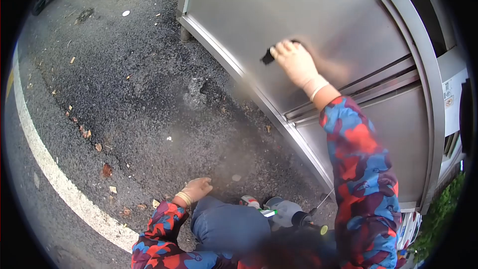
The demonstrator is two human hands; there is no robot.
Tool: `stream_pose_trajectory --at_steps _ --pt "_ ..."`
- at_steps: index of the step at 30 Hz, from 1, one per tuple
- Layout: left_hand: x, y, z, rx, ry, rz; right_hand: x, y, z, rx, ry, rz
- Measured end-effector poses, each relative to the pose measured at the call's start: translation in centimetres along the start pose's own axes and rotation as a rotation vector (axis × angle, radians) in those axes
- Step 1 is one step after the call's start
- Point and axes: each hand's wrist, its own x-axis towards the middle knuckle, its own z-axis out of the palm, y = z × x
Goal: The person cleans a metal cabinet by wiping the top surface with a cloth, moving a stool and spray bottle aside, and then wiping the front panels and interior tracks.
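Observation:
My right hand (295, 62), in a thin pale glove, presses a black cloth or pad (268, 58) flat against the upper metal panel (249, 15) of a stainless steel cabinet. Its fingers are bent over the dark piece, which sticks out at their left. My left hand (197, 189), gloved too, is beside my bent knee (229, 224), low in the view. The fingers of that hand are curled together, and nothing shows in them. Both sleeves have a red and blue pattern.
A translucent bottle (286, 212) with a dark cap lies near my knee, by a green and white item (269, 213). A white line (55, 174) crosses the asphalt (139, 94) at left, with scattered dry leaves. The cabinet's lower metal frame (224, 65) runs diagonally.

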Motion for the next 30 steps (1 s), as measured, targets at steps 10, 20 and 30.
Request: stream_pose_trajectory --at_steps 10,20,30 --pt "1.5 2.0 0.0 -0.091 0.034 -0.012 9.2 -1.9 -2.3 -0.006 0.199 0.156" --pt "-0.1 1.4 -0.4 -0.086 -0.012 -0.081 -11.5 -17.0 10.7 0.32 -0.174 0.287" --pt "6.1 4.4 -4.3 -0.052 0.188 0.246 0.5 -17.6 11.0 0.583 -0.028 0.589"
